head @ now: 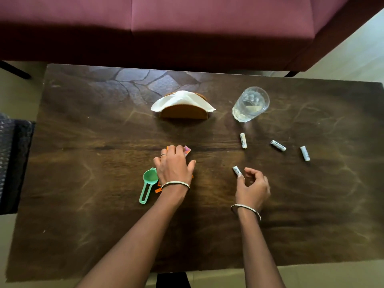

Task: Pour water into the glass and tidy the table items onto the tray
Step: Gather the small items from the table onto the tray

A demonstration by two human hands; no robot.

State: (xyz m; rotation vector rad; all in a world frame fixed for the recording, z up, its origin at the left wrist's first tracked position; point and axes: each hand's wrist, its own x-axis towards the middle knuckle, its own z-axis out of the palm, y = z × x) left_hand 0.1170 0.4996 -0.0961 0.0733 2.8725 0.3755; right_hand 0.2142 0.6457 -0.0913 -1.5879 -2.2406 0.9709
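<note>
A clear glass (250, 103) with some water in it stands at the back right of the dark wooden table (104, 225). Several white batteries lie on the right half: one (243, 140) below the glass, two more (278, 145) (305, 153) further right. A fourth battery (236, 171) lies at the thumb tip of my right hand (252, 188), whose fingers are curled and apart, not closed on it. My left hand (174, 167) lies palm down on small orange and pink paper pieces (187, 150), mostly hiding them. No tray is in view.
A wooden napkin holder (182, 113) with white napkins stands at the back centre. A green plastic scoop (148, 183) lies just left of my left hand. A maroon sofa (187, 28) runs along the table's far edge.
</note>
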